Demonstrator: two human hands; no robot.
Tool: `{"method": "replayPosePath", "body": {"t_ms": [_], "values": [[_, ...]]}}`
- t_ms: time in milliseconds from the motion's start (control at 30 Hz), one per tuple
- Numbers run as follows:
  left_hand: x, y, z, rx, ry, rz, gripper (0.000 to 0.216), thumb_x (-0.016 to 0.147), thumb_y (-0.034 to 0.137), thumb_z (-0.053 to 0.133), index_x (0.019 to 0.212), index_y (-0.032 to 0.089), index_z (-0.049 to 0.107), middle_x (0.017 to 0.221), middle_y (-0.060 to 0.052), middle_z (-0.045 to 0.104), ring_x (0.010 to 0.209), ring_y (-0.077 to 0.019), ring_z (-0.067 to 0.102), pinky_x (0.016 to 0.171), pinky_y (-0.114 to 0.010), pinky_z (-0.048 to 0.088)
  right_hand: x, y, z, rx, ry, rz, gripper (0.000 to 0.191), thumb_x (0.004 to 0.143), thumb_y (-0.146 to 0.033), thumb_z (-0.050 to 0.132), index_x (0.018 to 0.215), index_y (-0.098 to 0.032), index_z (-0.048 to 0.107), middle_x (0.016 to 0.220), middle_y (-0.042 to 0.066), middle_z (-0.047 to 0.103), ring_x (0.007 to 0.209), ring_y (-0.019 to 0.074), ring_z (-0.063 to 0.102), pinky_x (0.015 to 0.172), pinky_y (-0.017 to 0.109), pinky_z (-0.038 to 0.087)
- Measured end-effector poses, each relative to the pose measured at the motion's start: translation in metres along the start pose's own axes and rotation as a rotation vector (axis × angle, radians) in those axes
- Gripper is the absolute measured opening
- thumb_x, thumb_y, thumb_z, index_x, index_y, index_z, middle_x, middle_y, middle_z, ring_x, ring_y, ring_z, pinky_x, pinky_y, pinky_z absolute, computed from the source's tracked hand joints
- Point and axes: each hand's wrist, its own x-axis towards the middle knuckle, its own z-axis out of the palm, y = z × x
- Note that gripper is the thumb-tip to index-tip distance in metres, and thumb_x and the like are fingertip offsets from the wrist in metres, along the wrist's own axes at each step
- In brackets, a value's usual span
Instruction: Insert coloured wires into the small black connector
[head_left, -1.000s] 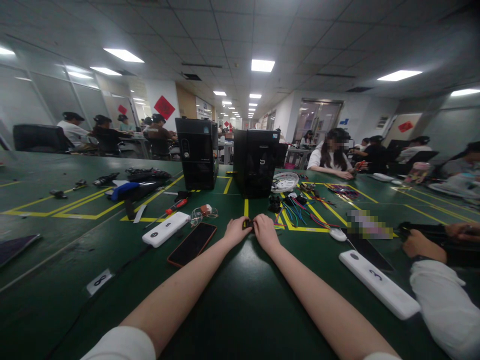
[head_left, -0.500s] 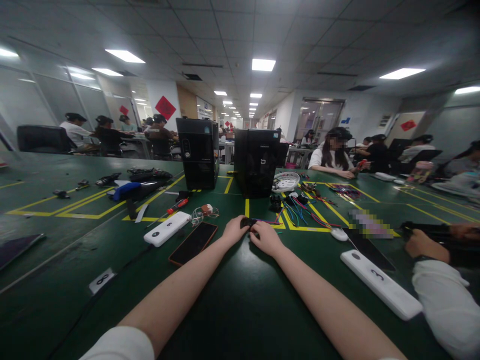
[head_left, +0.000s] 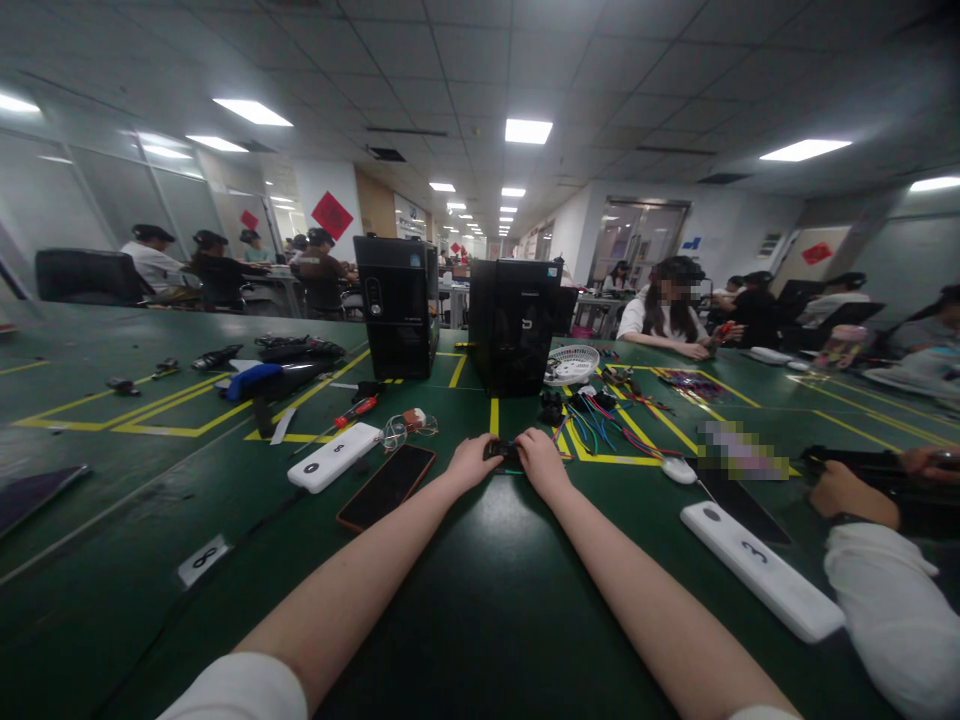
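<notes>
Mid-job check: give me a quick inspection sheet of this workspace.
Surface: green table, marked with yellow tape.
Job's things: small dark part; details too small to tell.
Clutter: phone, white device marked 8 and red-handled screwdriver at left; white basket at right.
Hands: left hand and right hand at the part's opposite ends; exact grip unclear.
Cables: loose coloured wires right of the right hand.
Surroundings: two black computer towers ahead; co-worker's sleeve at right.

One head-worn camera looks forward and down from close above the counter (head_left: 495,600), its picture seemingly stretched sideways.
</notes>
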Motion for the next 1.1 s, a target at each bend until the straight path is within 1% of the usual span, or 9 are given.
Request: {"method": "replayPosePath", "body": {"t_ms": [167, 367, 533, 667, 733, 833, 900, 1000, 1100], "values": [[0.0, 0.003, -0.001, 0.009, 0.0, -0.001, 0.036, 0.077, 0.031, 0.058, 0.112, 0.021, 0.054, 0.11, -0.005, 0.063, 0.102, -0.0227, 0.057, 0.094, -0.036, 0.038, 0.002, -0.001, 0.004, -0.01, 0.017, 0.02, 0.015, 0.083, -0.009, 0.044, 0.08, -0.017, 0.057, 0.084, 0.006, 0.054, 0.084, 0.018, 0.047, 0.076, 0.029, 0.039], [0.0, 0.006, -0.001, 0.012, -0.017, -0.027, 0.037, 0.078, 0.031, 0.058, 0.114, 0.021, 0.053, 0.114, -0.005, 0.061, 0.107, -0.0226, 0.055, 0.103, -0.041, 0.028, 0.002, -0.003, 0.005, -0.011, 0.034, 0.061, 0.015, 0.082, -0.008, 0.043, 0.079, -0.017, 0.055, 0.084, 0.006, 0.052, 0.083, 0.0183, 0.047, 0.075, 0.03, 0.039], [0.001, 0.005, 0.0, 0.019, -0.017, -0.022, 0.036, 0.079, 0.032, 0.057, 0.113, 0.021, 0.052, 0.113, -0.006, 0.062, 0.107, -0.0236, 0.055, 0.101, -0.042, 0.031, 0.001, -0.003, 0.006, 0.005, 0.032, 0.084, 0.016, 0.083, -0.008, 0.042, 0.079, -0.017, 0.054, 0.084, 0.006, 0.052, 0.082, 0.0183, 0.047, 0.076, 0.03, 0.04], [0.002, 0.005, 0.001, 0.023, -0.021, -0.022, 0.036, 0.079, 0.032, 0.057, 0.112, 0.021, 0.052, 0.112, -0.005, 0.062, 0.106, -0.0237, 0.055, 0.101, -0.043, 0.03, 0.001, -0.003, 0.005, 0.045, 0.038, 0.084, 0.015, 0.083, -0.008, 0.041, 0.078, -0.017, 0.053, 0.084, 0.006, 0.051, 0.082, 0.0179, 0.047, 0.076, 0.029, 0.04], [0.003, 0.004, 0.002, 0.023, -0.021, -0.011, 0.035, 0.079, 0.032, 0.056, 0.112, 0.021, 0.052, 0.111, -0.005, 0.062, 0.106, -0.0241, 0.055, 0.1, -0.044, 0.03, 0.001, -0.003, 0.004, 0.075, 0.065, 0.11, 0.016, 0.083, -0.008, 0.04, 0.078, -0.017, 0.052, 0.083, 0.006, 0.051, 0.081, 0.0175, 0.048, 0.076, 0.029, 0.041], [0.002, 0.004, 0.002, 0.02, -0.018, 0.0, 0.034, 0.079, 0.032, 0.056, 0.111, 0.022, 0.052, 0.111, -0.005, 0.062, 0.105, -0.0248, 0.056, 0.1, -0.047, 0.03, 0.001, -0.002, 0.0, 0.125, 0.139, 0.205, 0.016, 0.083, -0.009, 0.039, 0.078, -0.017, 0.051, 0.083, 0.005, 0.05, 0.079, 0.0172, 0.049, 0.073, 0.029, 0.042], [0.002, 0.004, 0.002, 0.017, -0.016, -0.008, 0.034, 0.079, 0.032, 0.056, 0.111, 0.022, 0.052, 0.112, -0.005, 0.062, 0.105, -0.0246, 0.055, 0.101, -0.048, 0.028, 0.0, -0.002, -0.002, 0.161, 0.166, 0.235, 0.015, 0.083, -0.01, 0.039, 0.079, -0.017, 0.051, 0.082, 0.005, 0.049, 0.078, 0.017, 0.049, 0.072, 0.029, 0.042], [0.001, 0.004, 0.002, 0.011, -0.014, -0.021, 0.035, 0.079, 0.032, 0.056, 0.112, 0.022, 0.052, 0.114, -0.005, 0.061, 0.108, -0.0239, 0.054, 0.104, -0.048, 0.025, -0.003, -0.007, -0.006, 0.216, 0.137, 0.144, 0.012, 0.082, -0.012, 0.041, 0.079, -0.018, 0.052, 0.082, 0.004, 0.049, 0.079, 0.0162, 0.049, 0.073, 0.028, 0.042], [0.0, 0.003, 0.001, 0.003, -0.007, -0.027, 0.037, 0.079, 0.032, 0.056, 0.114, 0.021, 0.051, 0.116, -0.006, 0.06, 0.11, -0.0233, 0.053, 0.105, -0.046, 0.024, -0.008, -0.016, -0.01, 0.254, 0.032, -0.041, 0.009, 0.079, -0.011, 0.046, 0.078, -0.018, 0.052, 0.081, 0.003, 0.05, 0.08, 0.0153, 0.048, 0.074, 0.027, 0.04]]}}
